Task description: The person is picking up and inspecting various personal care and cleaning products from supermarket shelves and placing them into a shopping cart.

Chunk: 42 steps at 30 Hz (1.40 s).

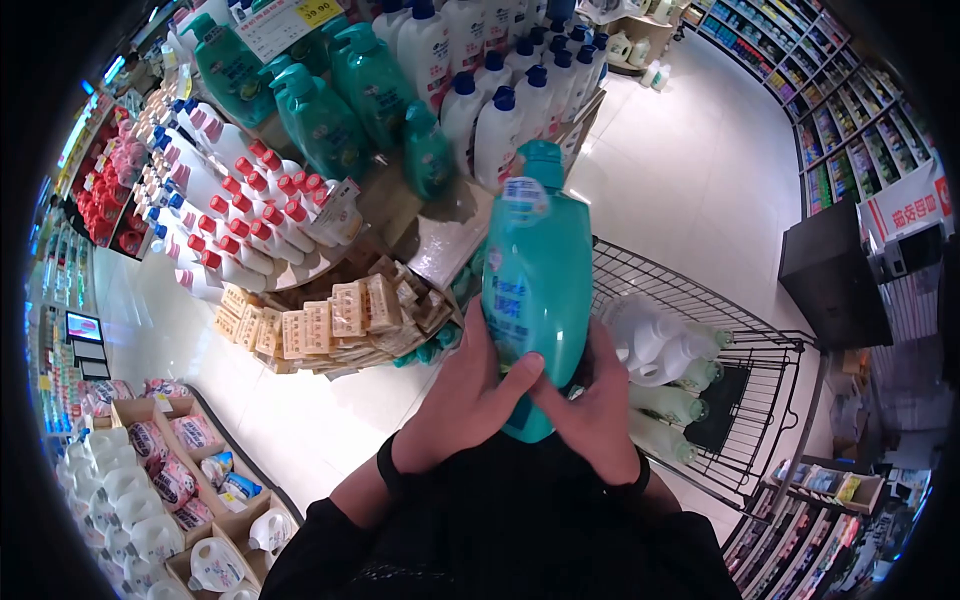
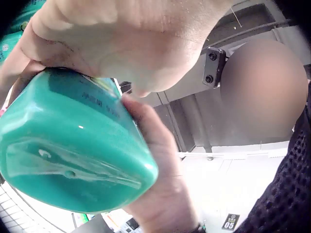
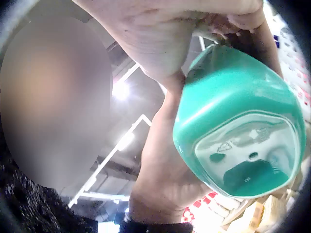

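Note:
A teal shampoo bottle with a matching top and a round pale sticker near its neck is held between both hands in front of the body. My left hand grips its lower left side, thumb across the front. On the lower right side, my right hand holds it too, with its thumb near the left one. The left wrist view shows the teal underside of the bottle below the left palm. In the right wrist view, the bottle's recessed base faces the camera. Fingers behind the bottle are mostly hidden.
A wire shopping cart with several pale bottles stands at the right. Ahead, a display carries teal pump bottles, white bottles with blue tops, red-capped bottles and wrapped soap bars. Bins of packages line the lower left.

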### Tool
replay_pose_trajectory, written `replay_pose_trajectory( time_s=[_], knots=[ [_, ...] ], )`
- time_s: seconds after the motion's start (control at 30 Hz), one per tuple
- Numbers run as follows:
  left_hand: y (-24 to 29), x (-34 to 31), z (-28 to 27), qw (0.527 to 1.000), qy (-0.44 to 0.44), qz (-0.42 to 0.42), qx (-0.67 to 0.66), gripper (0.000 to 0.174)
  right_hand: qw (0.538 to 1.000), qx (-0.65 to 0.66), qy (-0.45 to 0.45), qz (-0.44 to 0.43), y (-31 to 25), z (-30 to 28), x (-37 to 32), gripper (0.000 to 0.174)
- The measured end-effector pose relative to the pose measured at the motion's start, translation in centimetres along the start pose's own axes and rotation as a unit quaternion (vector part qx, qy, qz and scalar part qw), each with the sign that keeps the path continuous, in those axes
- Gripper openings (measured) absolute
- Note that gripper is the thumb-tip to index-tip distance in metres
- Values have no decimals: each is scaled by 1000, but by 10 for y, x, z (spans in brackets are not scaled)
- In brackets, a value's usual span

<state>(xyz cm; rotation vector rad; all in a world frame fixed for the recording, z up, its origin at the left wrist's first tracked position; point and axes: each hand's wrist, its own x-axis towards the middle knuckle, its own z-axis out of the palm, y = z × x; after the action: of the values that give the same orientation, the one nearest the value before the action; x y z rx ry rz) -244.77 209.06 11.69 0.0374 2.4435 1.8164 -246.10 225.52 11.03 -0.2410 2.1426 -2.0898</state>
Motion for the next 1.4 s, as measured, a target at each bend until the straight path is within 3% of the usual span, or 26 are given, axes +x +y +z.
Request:
replay_pose_trajectory(
  time_s=[0.07,0.1,0.13,0.2,0.23,0.27,0.33,0.37,0.5,0.77,0.87,0.9,0.97,1.0,1.07,1.1,1.13,1.2,1.23,1.27,1.33,1.4],
  knots=[
    [-3,6,-10,991,-57,-61,-109,92,980,-194,-19,-33,-29,6,-3,64],
    [-11,7,-8,984,-64,-55,-155,97,962,-255,6,-97,-29,6,-6,66],
    [-15,9,-7,984,-65,-55,-154,97,962,-254,6,-97,-30,6,-9,66],
    [-21,12,-6,934,-134,-37,-330,96,923,-337,18,-187,-38,4,-17,74],
    [-26,7,-6,907,-134,-55,-395,94,925,-339,14,-171,-52,3,-20,47],
    [-35,3,-5,909,-132,-55,-392,94,926,-336,14,-173,-53,-1,-19,47],
    [-36,2,-8,781,-186,-34,-595,100,919,-247,-66,-301,-52,-12,-16,31],
    [-31,1,-8,794,-174,-90,-575,132,924,-220,-88,-300,-54,-14,-17,18],
    [-49,-1,-13,772,-179,-35,-609,136,919,-163,-165,-320,-52,-15,-17,15],
    [-23,10,1,643,-245,6,-725,138,928,-111,-191,-300,-50,-19,-15,9],
    [-24,19,-3,630,-292,18,-720,139,931,-94,-193,-296,-46,-18,-14,4],
    [-30,16,-5,629,-293,18,-720,139,930,-92,-190,-302,-44,-18,-13,6],
    [-48,6,-13,747,-196,-52,-633,138,932,-91,-188,-296,-42,-19,-12,8],
    [-47,7,-15,746,-199,-53,-633,138,934,-90,-186,-290,-42,-20,-11,10],
    [-42,12,-18,815,-175,-32,-551,133,947,-109,-162,-254,-44,-26,-10,13],
    [-46,15,-23,831,-170,-23,-529,122,958,-126,-140,-217,-45,-31,-10,17],
    [-46,17,-24,829,-178,-23,-529,122,962,-133,-118,-206,-41,-39,-9,24],
    [-42,21,-26,960,-21,32,-277,111,985,-86,-64,-135,-40,-53,-8,26],
    [-50,29,-29,983,-19,107,-147,108,995,-30,-40,-92,-41,-57,-8,31],
    [-48,31,-25,982,-25,107,-152,108,997,-5,-33,-70,-46,-62,-5,39],
    [-39,31,-17,968,73,178,160,104,999,25,-20,-41,-53,-69,1,48],
    [-44,34,-4,952,94,212,201,104,1000,-1,-1,-12,-57,-72,7,52]
  ],
)
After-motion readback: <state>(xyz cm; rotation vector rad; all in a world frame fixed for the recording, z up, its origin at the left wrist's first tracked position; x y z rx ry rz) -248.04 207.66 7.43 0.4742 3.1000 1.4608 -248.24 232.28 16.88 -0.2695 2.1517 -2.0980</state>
